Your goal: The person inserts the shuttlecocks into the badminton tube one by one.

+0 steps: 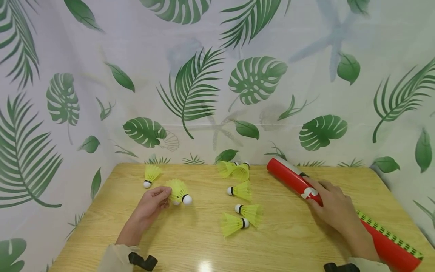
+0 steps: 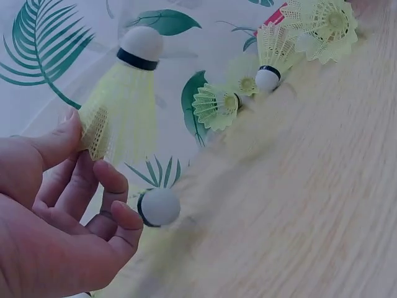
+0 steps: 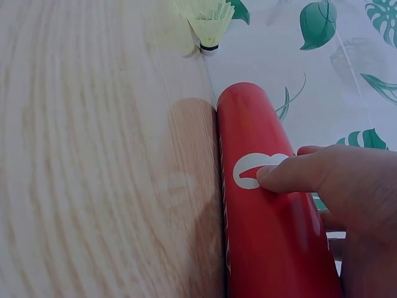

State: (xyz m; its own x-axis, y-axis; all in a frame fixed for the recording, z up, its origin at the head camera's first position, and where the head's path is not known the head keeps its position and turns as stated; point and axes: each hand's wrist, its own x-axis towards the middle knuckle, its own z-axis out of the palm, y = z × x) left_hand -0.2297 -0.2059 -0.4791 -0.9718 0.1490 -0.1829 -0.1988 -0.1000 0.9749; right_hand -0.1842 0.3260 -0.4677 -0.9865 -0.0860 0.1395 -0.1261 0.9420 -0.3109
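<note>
My left hand (image 1: pixel 153 204) pinches a yellow shuttlecock (image 1: pixel 178 190) by the edge of its skirt, between thumb and fingers. Its white cork with a black band points away from the palm, and in the left wrist view it is raised above the tabletop. Partly hidden behind it is another shuttlecock, whose white cork (image 2: pixel 160 207) shows below the held one. On the right, my right hand (image 1: pixel 334 206) grips a long red shuttlecock tube (image 3: pixel 267 230) with a white logo, thumb on the logo. The tube slants from the back edge towards the front right corner.
Beyond my left hand lies a single shuttlecock (image 1: pixel 151 174). Several more form a loose column mid-table, among them a front one (image 1: pixel 232 224) and one by the back edge (image 1: pixel 242 172). A leaf-patterned cloth (image 1: pixel 204 143) rises behind the wooden table (image 1: pixel 163 245).
</note>
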